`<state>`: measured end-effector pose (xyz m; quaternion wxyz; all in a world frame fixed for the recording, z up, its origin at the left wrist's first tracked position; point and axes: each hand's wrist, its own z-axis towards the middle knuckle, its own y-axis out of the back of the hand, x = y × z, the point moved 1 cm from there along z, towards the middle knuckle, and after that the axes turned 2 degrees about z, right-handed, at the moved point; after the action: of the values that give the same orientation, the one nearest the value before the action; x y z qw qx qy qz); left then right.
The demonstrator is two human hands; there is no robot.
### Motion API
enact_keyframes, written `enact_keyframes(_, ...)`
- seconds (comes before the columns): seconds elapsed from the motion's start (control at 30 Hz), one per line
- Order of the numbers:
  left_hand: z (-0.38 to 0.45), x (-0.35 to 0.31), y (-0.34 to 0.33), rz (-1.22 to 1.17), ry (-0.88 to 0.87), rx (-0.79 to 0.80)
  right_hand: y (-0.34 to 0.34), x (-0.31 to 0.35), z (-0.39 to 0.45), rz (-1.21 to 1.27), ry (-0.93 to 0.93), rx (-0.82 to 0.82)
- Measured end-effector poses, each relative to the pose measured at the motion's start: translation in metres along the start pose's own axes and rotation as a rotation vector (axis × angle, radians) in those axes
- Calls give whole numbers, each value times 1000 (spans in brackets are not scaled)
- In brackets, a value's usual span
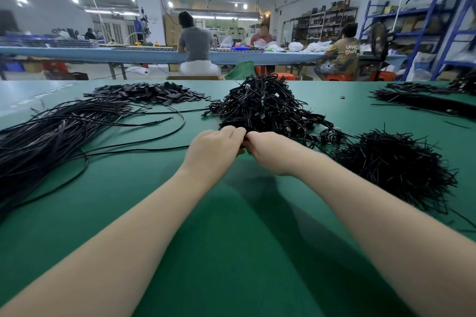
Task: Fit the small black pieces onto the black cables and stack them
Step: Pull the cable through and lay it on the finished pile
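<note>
hidden bits: both hands meet at the near edge of the middle cable heap (265,108), fingers curled in toward each other, so whatever sits between them is mostly covered
left hand (215,148): fingers bent, pinching something dark, can't make out if it's a cable or a small piece
right hand (268,152): same deal, fingers curled tight on a dark bit, too hidden to name
loose cables (56,131): long bundle on the left, cut off by the frame edge
small black pieces (152,92): flat pile far left, behind the loose cables
short strands (394,165): bushy heap on the right
table (231,239): green mat
writing: a seated person's shirt (347,53) reads roughly "unk own", partly blurred
</note>
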<state>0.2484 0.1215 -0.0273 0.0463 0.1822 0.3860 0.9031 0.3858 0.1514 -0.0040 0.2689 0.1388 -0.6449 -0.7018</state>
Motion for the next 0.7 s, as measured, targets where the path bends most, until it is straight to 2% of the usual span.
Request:
enact_keyframes(0.17, 5, -10, 0, 202, 56, -12, 24, -12, -2, -404, 170, -3)
enact_keyframes(0.27, 5, -11, -5, 134, 74, -42, 36, -13, -4, -627, 325, -37)
enact_keyframes(0.33, 0, -8, -16, 25, 122, 6, 51, -18, -6, -694, 303, -75)
enact_keyframes(0.4, -9, 3, -28, -170, 297, 75, 75, -33, -10, -731, 153, -124)
enact_keyframes(0.43, -12, 9, -31, -290, 383, 108, 89, -42, -16, -707, 38, -93)
enact_keyframes(0.5, -14, 15, -32, -474, 508, 130, 100, -60, -32, -555, -124, 143)
enact_keyframes(0.57, -12, 15, -32, -573, 535, 118, 89, -74, -48, -418, -146, 362)
enact_keyframes(0.63, -10, 13, -31, -603, 532, 128, 75, -81, -63, -451, -130, 403)
enact_keyframes(0.7, -10, 12, -32, -607, 533, 151, 66, -86, -71, -594, -99, 369)
